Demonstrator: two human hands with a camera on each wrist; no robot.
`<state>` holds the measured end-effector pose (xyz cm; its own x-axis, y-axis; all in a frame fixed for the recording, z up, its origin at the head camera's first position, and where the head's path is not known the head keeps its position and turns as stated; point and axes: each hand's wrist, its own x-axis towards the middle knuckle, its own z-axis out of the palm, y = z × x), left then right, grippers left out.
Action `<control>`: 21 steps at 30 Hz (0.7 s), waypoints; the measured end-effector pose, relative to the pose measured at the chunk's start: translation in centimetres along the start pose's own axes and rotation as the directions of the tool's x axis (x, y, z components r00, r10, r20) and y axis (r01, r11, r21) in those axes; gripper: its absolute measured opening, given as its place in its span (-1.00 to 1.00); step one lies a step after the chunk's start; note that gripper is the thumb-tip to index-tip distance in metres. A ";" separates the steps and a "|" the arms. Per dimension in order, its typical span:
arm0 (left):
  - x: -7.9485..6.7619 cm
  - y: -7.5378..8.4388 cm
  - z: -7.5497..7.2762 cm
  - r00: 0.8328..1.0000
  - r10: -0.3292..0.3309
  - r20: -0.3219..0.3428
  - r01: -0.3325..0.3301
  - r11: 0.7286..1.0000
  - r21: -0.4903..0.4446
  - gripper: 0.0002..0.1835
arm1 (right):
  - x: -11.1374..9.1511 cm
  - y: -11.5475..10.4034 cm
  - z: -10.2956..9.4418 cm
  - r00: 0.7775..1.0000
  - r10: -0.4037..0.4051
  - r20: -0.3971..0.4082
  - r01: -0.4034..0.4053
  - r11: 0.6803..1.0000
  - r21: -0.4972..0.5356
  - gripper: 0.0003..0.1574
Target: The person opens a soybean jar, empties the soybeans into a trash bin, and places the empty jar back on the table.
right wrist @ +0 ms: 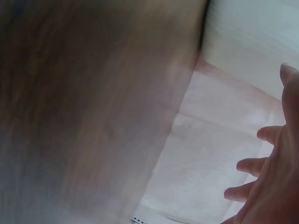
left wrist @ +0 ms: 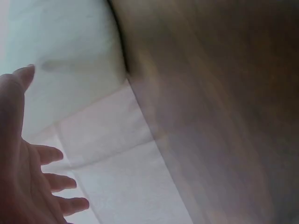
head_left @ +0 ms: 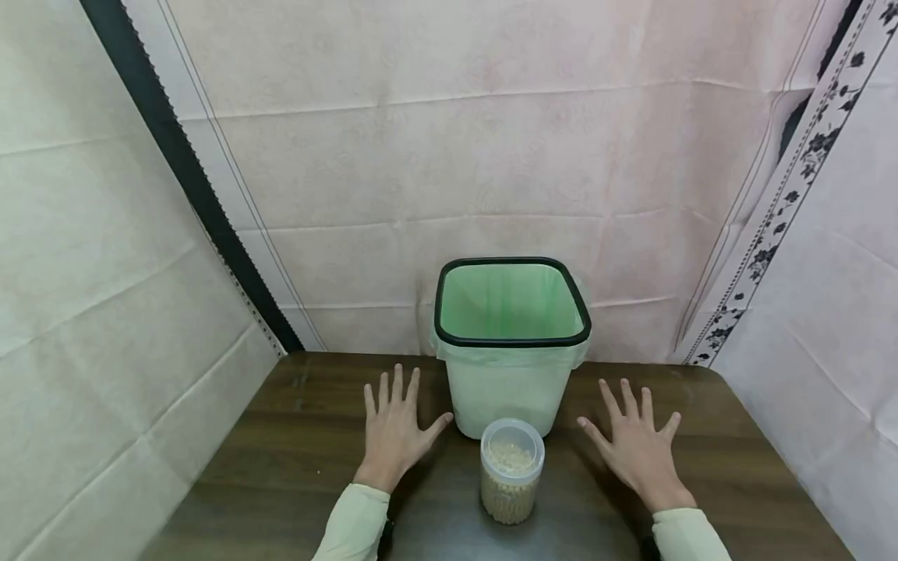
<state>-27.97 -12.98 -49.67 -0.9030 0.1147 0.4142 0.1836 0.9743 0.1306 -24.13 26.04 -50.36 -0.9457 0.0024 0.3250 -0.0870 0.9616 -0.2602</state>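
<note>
Fingers spread, my left hand (head_left: 394, 432) hovers over the table to the left of a pale green bin (head_left: 508, 382) with a black rim. My right hand (head_left: 640, 452) is likewise spread, to the right of the bin, and holds nothing. Between the hands, in front of the bin, stands a clear plastic jar (head_left: 511, 475) partly filled with small pale grains. The bin is upright, its visible inside bare, with a thin clear liner folded over its outside. In the left wrist view the bin's side (left wrist: 70, 60) shows beyond my thumb; the right wrist view shows its other side (right wrist: 252, 42).
The dark wooden table (head_left: 281, 467) ends behind the bin at a wall of pale cloth (head_left: 421, 171). More cloth hangs at the left (head_left: 105, 312) and right (head_left: 828, 312), the right one edged with a black floral border.
</note>
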 end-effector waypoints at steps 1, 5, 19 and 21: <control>-0.1 0.1 -0.2 1.000 0.001 0.002 -0.001 1.000 -0.010 0.09 | -0.2 -0.2 -0.2 1.000 0.003 0.003 -0.003 1.000 0.000 0.05; -0.8 0.4 -1.0 1.000 -0.006 0.015 0.008 0.997 -0.077 0.05 | -1.2 -1.0 -1.3 1.000 0.005 -0.008 -0.005 1.000 -0.008 0.07; -4.0 5.0 -5.7 0.993 -0.019 0.113 0.089 0.743 -0.663 -0.14 | -6.2 -6.8 -4.3 0.998 -0.060 0.003 0.052 0.887 0.460 0.07; -4.5 6.0 -5.7 0.996 0.004 0.091 0.067 0.648 -0.759 -0.23 | -7.1 -7.6 -3.8 0.998 -0.053 0.017 0.032 0.794 0.607 0.08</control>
<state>-20.56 -8.79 -45.60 -0.9338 0.1360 0.3309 0.3536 0.4915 0.7959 -15.60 19.72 -47.25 -0.9449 -0.0534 0.3229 -0.2893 0.5974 -0.7479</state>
